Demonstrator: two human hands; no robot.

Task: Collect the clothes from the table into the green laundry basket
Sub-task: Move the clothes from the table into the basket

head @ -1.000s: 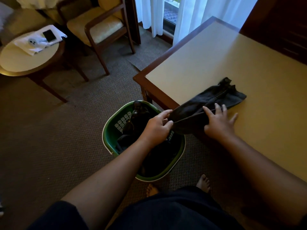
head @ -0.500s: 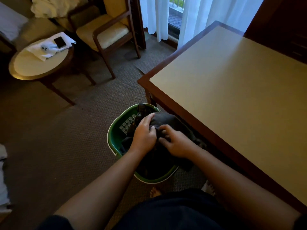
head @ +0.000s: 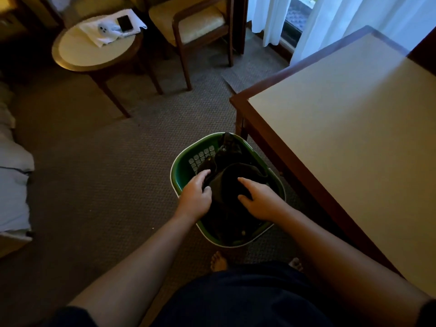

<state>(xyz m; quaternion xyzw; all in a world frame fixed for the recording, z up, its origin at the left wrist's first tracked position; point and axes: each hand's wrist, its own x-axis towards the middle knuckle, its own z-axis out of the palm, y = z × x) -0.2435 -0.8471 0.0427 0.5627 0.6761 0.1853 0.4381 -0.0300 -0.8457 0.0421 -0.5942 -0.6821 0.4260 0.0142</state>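
Note:
The green laundry basket (head: pixel 180 172) stands on the carpet by the table's near corner, with dark clothes piled inside. On top of the pile lies a dark garment (head: pixel 230 182). My left hand (head: pixel 195 195) curls around the garment's left edge, over the basket's left rim. From the right, my right hand (head: pixel 259 201) holds the garment with thumb and fingers pressed into the cloth. Both hands are down inside the basket. The large table (head: pixel 354 142) on the right shows no clothes on its beige top.
A round side table (head: pixel 77 55) at the back left carries a white cloth, a phone and a small white device. A wooden armchair (head: pixel 195 27) stands behind it. White bedding (head: pixel 11 185) lies at the left edge. White curtains hang at the back. My bare feet are just behind the basket.
Both hands pulled the dark garment off the table's edge and carried it down into the basket. They now sit lower and further apart on it.

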